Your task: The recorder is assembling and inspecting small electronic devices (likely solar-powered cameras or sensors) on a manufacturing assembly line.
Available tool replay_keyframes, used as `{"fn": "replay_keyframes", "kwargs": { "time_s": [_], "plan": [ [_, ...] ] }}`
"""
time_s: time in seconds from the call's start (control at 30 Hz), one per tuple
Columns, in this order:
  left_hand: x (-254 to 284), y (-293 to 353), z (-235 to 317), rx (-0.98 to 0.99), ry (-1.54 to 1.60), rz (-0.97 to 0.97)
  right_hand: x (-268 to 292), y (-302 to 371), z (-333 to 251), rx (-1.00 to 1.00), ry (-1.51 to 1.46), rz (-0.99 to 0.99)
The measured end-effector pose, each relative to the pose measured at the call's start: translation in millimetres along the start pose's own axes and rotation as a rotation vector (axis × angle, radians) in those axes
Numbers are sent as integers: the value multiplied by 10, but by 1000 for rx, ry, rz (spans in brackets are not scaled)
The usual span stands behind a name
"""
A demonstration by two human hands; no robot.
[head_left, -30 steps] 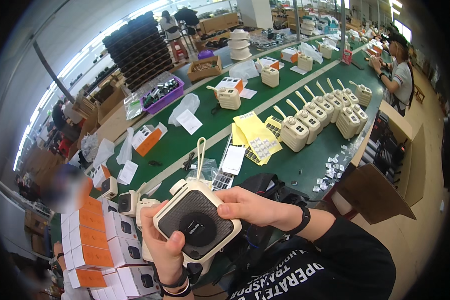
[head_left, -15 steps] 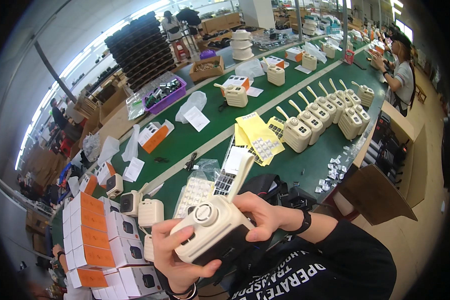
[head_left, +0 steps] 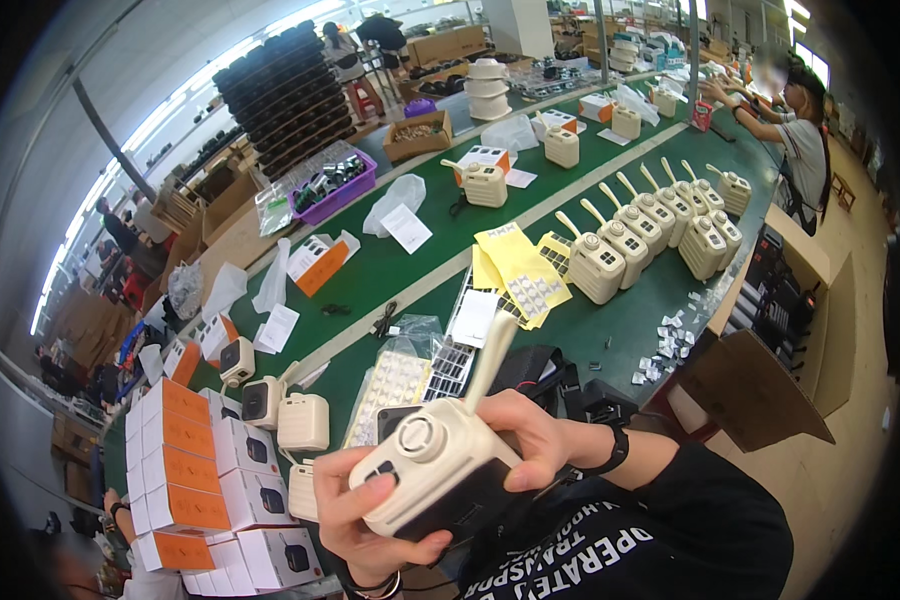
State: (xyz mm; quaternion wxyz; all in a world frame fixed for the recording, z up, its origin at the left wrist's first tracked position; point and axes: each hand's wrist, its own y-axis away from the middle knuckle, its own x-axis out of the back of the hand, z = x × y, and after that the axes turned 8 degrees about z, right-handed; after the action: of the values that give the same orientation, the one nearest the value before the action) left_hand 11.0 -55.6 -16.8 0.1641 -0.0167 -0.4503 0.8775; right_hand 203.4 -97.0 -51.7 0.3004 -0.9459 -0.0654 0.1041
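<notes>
Between my two hands I hold a cream box-shaped device (head_left: pixel 440 462) with a round knob on top, a black face and an upright strap handle. My left hand (head_left: pixel 360 525) wraps its left end, thumb lying on the top near a small dark button. At the opposite end, my right hand (head_left: pixel 530 435) grips the corner beside the strap, thumb against the edge of the black face. The underside is hidden. Just beyond it lie a sheet of pale round stickers (head_left: pixel 398 385) and a sheet of dark rectangular labels (head_left: pixel 453 368).
Several similar cream devices (head_left: pixel 597 268) stand in rows to the right, near small white pieces (head_left: pixel 665 345). Orange-and-white boxes (head_left: pixel 185 465) are stacked at left. A green belt (head_left: pixel 370 275) carries devices, papers and bags. An open carton (head_left: pixel 770 370) stands right; a co-worker (head_left: pixel 805 130) sits beyond.
Both hands still hold the device, which has shifted slightly rightward and tilted a little. Items on the green belt have slid a little right. The far-right co-worker's arms now reach further forward.
</notes>
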Motion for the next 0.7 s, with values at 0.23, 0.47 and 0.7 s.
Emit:
{"fn": "replay_keyframes", "kwargs": {
  "time_s": [0.23, 0.47, 0.7],
  "plan": [
    [-143, -129, -17, 636, 257, 301, -61, -73, -51, -224, -164, 90],
    [-73, -58, -191, 1084, 867, 437, -111, -159, -79, -240, -177, 141],
    [-26, -24, -321, 1137, 969, 221, -262, -215, 56, -220, -137, 181]
  ]
}}
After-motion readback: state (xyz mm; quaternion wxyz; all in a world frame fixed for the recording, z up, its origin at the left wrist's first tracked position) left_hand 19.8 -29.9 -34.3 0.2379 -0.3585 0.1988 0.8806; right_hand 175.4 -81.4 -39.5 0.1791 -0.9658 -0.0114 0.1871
